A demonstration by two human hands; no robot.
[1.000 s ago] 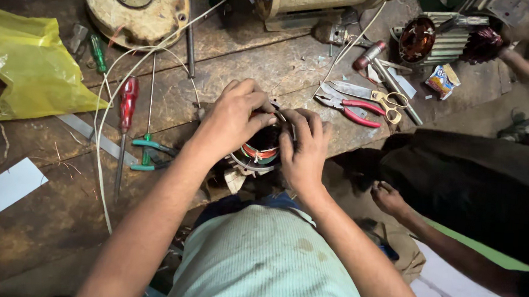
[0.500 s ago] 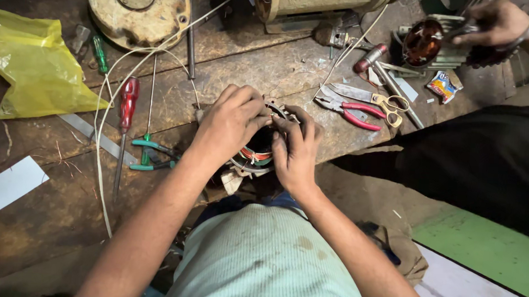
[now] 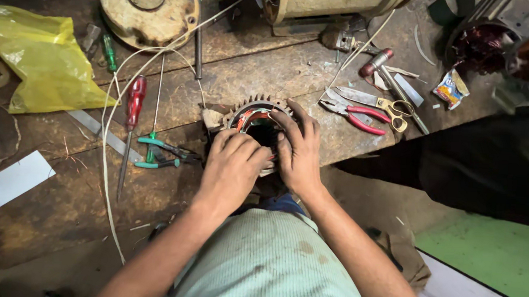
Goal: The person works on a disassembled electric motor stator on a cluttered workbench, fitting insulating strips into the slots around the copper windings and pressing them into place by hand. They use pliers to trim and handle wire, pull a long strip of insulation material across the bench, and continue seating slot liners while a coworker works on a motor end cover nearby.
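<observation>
A round finned metal motor stator with copper-red windings (image 3: 255,118) is seen at the near edge of the worn wooden workbench (image 3: 244,74), approx. centre of the view, just in front of the person's torso. It is gripped from both sides. The left hand (image 3: 231,168) is laid over its near-left rim, fingers curled down onto the winding & closed against it. The right hand (image 3: 298,150) is pressed on the right rim, fingers bent into the bore, thumb side against the housing; so both hands are clamped on the stator, not spread apart.

To the left of the stator, a red-handled screwdriver (image 3: 133,107) is laid lengthwise, w/ green-handled pliers (image 3: 160,153) just beside it. A white wire (image 3: 108,157) is looped past them. A crumpled yellow plastic bag (image 3: 46,59) is seen at far left, a white paper slip (image 3: 13,179) nearer the bench edge.

To the right, red-handled pliers (image 3: 358,114) and yellow-handled scissors (image 3: 380,103) are laid touching each other. A round rusty metal end cover (image 3: 147,7) is set at the back left, a cream-coloured cylindrical motor housing (image 3: 334,3) at back centre.
</observation>
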